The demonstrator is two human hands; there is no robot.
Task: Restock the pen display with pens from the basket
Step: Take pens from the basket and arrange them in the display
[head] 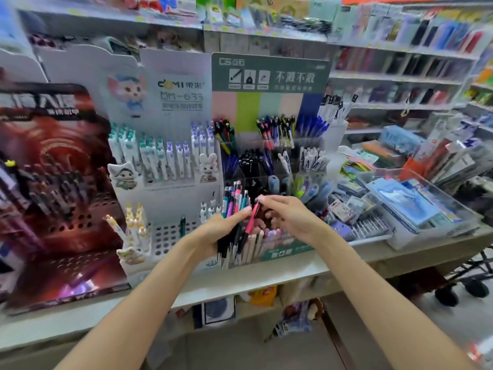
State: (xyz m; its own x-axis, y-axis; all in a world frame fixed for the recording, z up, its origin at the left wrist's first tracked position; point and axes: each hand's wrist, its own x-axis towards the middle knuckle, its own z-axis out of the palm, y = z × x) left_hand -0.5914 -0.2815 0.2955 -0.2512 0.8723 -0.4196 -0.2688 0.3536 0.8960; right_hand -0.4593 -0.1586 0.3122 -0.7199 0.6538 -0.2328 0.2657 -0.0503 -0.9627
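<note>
Restocking is under way, by my judgement partly done: the pen display (269, 145) holds filled upper compartments, yet a full bundle of pens (234, 217) remains in hand. No basket is in view. The left hand (222, 231), at 7 o'clock of the display's front row, has fingers wrapped round the bundle. The right hand (290, 217) reaches in from 4 o'clock, fingers pinched narrowly on a pink pen (252, 218) at the bundle's edge.

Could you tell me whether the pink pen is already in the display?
Not yet: the pink pen is pinched between both hands, in front of the display.
</note>
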